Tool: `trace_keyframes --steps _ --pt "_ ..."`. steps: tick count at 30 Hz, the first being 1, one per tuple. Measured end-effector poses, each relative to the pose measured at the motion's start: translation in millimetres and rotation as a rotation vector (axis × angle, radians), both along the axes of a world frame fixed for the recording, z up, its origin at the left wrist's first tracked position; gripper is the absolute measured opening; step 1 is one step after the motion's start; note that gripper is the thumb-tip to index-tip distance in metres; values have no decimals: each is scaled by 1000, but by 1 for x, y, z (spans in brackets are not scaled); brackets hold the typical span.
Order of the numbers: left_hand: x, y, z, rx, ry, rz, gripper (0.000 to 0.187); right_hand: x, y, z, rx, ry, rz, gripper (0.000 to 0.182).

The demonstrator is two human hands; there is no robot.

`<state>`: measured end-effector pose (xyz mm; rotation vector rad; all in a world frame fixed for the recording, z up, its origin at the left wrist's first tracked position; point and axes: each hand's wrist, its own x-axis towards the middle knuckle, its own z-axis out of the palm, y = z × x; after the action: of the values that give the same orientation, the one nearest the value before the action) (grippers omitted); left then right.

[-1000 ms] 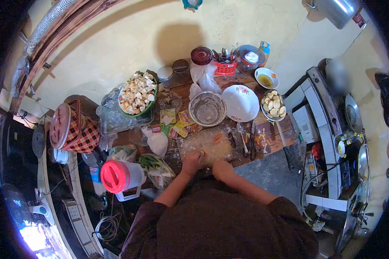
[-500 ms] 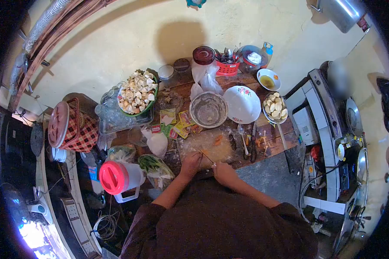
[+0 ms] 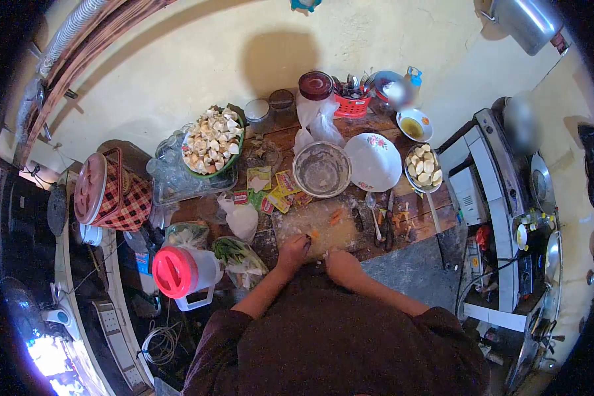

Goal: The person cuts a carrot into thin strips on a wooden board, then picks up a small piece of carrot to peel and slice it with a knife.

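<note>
Left hand (image 3: pixel 293 249) curled closed on a small orange piece (image 3: pixel 313 233) at the cutting board's (image 3: pixel 317 224) near edge, pinned for cutting. Right hand (image 3: pixel 342 264) fisted just beside, likely round a knife, blade unseen. Steel bowl (image 3: pixel 321 169) kept beyond the board.

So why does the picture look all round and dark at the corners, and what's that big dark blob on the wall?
In the head view, a very wide lens bends everything into a circle, so the corners go black and the wall curves. The blob is a soft shadow above the table. Bright glare washes out the lower left, and two spots near the stove are blurred.
</note>
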<state>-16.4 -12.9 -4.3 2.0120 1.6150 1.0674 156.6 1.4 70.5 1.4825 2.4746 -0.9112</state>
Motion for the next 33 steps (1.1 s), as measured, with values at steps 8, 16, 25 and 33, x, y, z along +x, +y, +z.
trace_keyframes --steps 8,16,25,33 --pt "1 -2 -1 -35 44 9 7 -5 2 -14 -31 -63 -92 26" --pt "-3 -1 -9 -73 9 -11 10 -9 17 -24 -113 -76 -32 25" --pt "-1 0 -11 -31 57 -19 8 -8 23 -82 -60 21 -47 26" --pt "-1 1 -9 5 97 -41 9 -6 20 -85 30 5 22 22"
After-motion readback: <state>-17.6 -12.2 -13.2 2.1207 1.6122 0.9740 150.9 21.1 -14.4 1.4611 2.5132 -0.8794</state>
